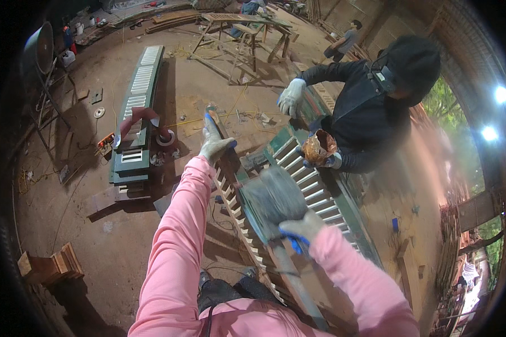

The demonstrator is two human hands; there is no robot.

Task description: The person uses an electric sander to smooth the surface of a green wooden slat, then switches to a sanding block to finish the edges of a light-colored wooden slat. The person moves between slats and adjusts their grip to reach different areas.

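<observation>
While a green louvred shutter [315,191] is lying lengthwise across its supports above the dirt floor [95,247], the head view is showing two pink-sleeved forearms coming up from the lower edge toward it. The left hand [215,143], in a grey glove with blue trim, is closing over the shutter's left long edge near its far end, fingers curled around the rail. The right hand [301,227], gloved the same way, is pressing down on a blurred grey sanding pad [272,196] that is sitting on the slats near the middle of the shutter; the grip is tight around the pad's near side, though the blur is hiding the exact finger positions. Across the shutter's right long edge a second person in a dark hooded top [371,106] is leaning over it, one white-gloved hand [291,96] resting on the far end of the frame and the other hand [320,149] holding a crumpled brown piece of abrasive against the slats. Well apart to the left, another long green shutter [138,106] is lying flat on the floor with a roll of tape [166,137] just beside it. Wooden trestles [244,33] are standing at the far side of the floor, and a small wooden block stack [53,264] is sitting near the lower left.
</observation>
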